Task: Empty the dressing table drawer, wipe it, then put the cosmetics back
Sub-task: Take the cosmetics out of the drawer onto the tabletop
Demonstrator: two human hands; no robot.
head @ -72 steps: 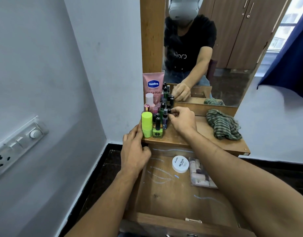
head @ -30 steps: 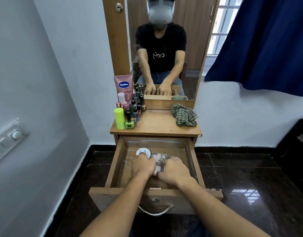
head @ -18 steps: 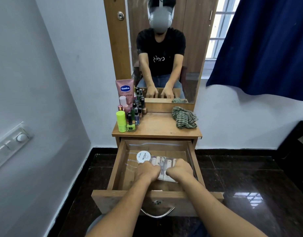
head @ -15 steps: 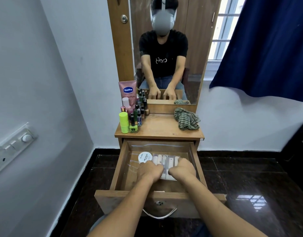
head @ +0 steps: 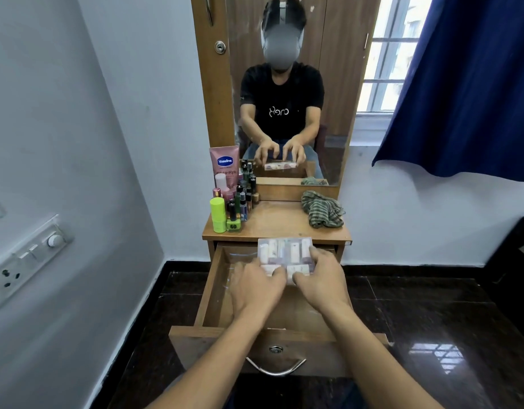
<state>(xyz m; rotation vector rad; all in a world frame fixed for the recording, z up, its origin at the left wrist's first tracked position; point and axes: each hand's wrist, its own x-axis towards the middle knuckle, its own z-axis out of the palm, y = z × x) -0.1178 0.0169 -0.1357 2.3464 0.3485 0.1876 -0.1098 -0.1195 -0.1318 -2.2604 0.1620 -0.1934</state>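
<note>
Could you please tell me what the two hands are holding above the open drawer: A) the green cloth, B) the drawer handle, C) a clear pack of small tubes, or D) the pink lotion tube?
C: the left hand and right hand both grip the clear pack of small tubes over the drawer; the green cloth lies on the tabletop, and the pink lotion tube stands there too.

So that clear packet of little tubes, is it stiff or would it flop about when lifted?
Probably fairly stiff: the clear packet sits flat above the drawer though the left hand and right hand grip only its near end. Likely light, held by fingers alone. Its glossy wrap could be slippery.
</note>
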